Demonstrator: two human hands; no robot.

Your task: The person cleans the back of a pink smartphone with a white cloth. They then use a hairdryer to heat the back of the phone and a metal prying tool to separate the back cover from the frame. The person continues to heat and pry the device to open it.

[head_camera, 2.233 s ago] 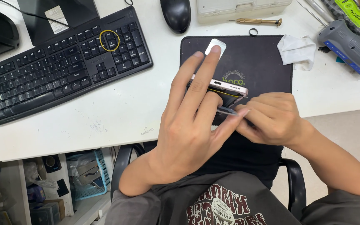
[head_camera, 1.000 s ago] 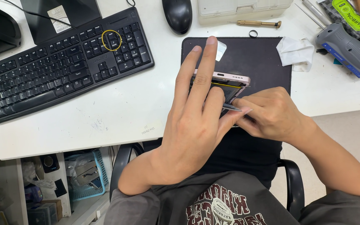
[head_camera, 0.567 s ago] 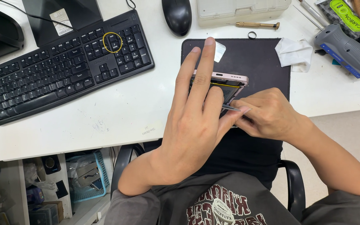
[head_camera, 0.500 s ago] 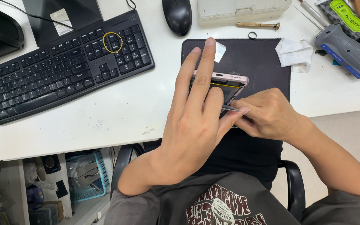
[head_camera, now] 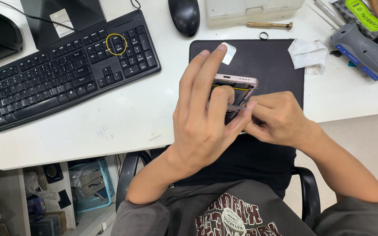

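Now | left hand point(head_camera: 202, 126) grips pinkish metal-rimmed phone point(head_camera: 237, 83) | right hand point(head_camera: 276, 118) pinches thin tweezers point(head_camera: 237, 107) | black mat point(head_camera: 267, 65)

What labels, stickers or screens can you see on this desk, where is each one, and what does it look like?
Monitor stand sticker: top left behind the keyboard, pale rectangle on black.
Yellow ring mark: on the keyboard's right-hand keys, thin oval outline.
Green tool label: top right, bright green strip with dark print.
Small white tab: upper edge of the black mat, near the left hand.
No lit screen shows.
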